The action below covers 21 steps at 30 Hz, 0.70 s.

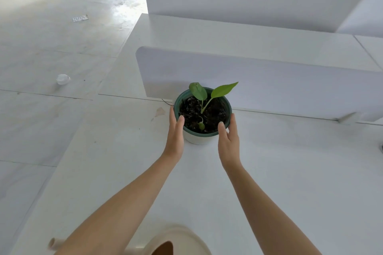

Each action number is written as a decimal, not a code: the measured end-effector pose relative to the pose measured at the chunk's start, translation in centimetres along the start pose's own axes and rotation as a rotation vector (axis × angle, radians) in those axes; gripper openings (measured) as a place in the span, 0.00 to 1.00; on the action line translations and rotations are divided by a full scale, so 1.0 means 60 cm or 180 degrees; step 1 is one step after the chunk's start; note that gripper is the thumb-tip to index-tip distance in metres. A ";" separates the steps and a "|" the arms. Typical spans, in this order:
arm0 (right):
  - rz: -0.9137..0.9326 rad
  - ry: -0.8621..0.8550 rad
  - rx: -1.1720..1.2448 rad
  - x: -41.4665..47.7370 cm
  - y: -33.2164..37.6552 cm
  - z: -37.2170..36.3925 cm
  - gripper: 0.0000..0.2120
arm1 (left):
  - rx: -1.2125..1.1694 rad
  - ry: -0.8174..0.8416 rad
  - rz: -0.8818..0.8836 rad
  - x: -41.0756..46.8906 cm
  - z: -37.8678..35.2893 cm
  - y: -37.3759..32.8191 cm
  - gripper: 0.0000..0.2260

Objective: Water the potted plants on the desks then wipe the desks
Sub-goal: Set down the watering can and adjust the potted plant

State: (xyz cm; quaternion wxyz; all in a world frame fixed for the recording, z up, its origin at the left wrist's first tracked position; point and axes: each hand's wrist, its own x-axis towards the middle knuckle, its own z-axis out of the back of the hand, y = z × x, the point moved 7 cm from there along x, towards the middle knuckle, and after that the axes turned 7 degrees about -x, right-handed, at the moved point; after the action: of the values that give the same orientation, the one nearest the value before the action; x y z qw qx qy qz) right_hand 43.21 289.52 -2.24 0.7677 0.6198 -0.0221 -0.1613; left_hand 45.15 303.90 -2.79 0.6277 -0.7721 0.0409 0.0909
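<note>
A small potted plant [202, 113] with two green leaves and dark soil stands in a green-rimmed white pot on the white desk [290, 172], close to the divider panel. My left hand [175, 134] presses against the pot's left side, thumb on the rim. My right hand [229, 138] cups the right side, thumb on the rim as well. Both hands hold the pot between them. A beige watering can [176, 240] sits at the bottom edge, below my forearms; only its top shows.
A white divider panel [269, 80] rises right behind the pot, with another desk [228, 33] beyond it. A brownish stain [159, 112] marks the desk left of the pot. On the floor at left lies a crumpled white cup [62, 79].
</note>
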 end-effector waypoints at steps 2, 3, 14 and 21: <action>-0.0081 0.0033 0.0088 0.012 0.010 0.004 0.24 | 0.0018 0.0134 -0.0103 -0.012 -0.003 -0.004 0.23; -0.0130 0.0052 0.0109 0.018 0.013 0.006 0.24 | 0.0056 0.0181 -0.0152 -0.016 -0.002 -0.005 0.21; -0.0152 -0.0201 0.0255 -0.018 0.001 -0.003 0.22 | 0.0113 -0.0055 0.0025 0.012 0.009 -0.029 0.24; -0.0423 -0.0066 0.0205 0.003 0.004 -0.011 0.28 | 0.0446 0.0152 -0.0073 -0.011 -0.012 -0.012 0.25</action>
State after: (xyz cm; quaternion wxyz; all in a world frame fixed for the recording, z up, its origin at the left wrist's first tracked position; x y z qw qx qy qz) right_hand 43.59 290.15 -2.19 0.7346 0.6427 0.0060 -0.2175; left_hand 44.66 303.32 -1.84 0.6800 -0.7286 0.0533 0.0622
